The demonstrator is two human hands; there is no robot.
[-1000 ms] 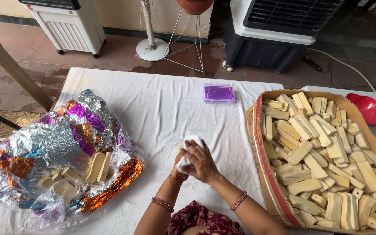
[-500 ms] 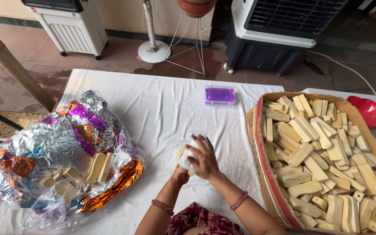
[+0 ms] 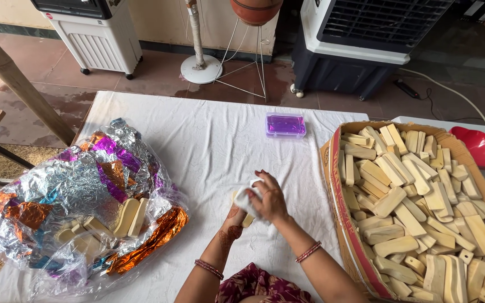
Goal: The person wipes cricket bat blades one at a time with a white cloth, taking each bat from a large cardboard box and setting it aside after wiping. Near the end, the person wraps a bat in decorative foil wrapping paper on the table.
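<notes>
A pale wooden block is held between both hands over the white cloth-covered table. A small white cloth, soft and crumpled, is pressed against the block by the right hand, whose fingers are curled closed over it. The block is gripped from below by the left hand, which is patterned with dark henna; only a short end of the block shows beneath the cloth. Beaded bangles are worn on both wrists.

Just right of the hands, a cardboard box is filled with many similar oblong wooden blocks, smooth and cream-coloured, lying in a loose heap. Well to the left of the hands, a crinkled bag of silver, purple and orange foil is spread open, with a few blocks lying in it. Beyond the hands, a small rectangular purple plastic case lies flat on the cloth. A glossy red bowl is seen past the box.
</notes>
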